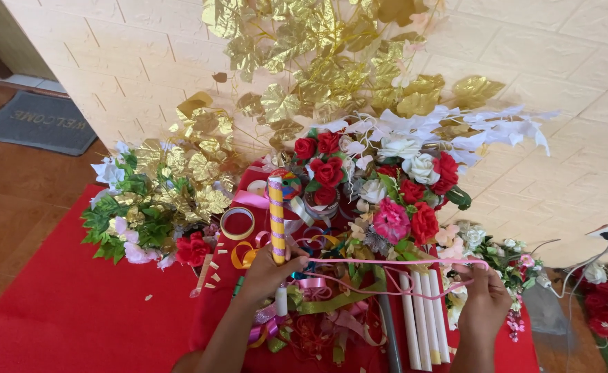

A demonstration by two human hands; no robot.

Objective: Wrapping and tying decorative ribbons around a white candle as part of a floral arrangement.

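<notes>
My left hand [271, 273] grips the lower end of an upright stick wrapped in yellow and pink bands [277, 217]. A thin pink ribbon [387, 262] runs taut from that hand across to my right hand [482, 293], which pinches its other end. More of the pink ribbon loops loosely below, between the two hands. Behind the ribbon stands a bouquet of red, pink and white artificial roses [393, 186].
Gold leaf sprays [331, 62] rise against the cream wall. A green and gold bunch [145, 200] lies at left on the red cloth [76, 311]. Ribbon rolls [237, 222], ribbon scraps and cream paper tubes [421, 318] crowd the cloth. A wall socket [605, 231] is at right.
</notes>
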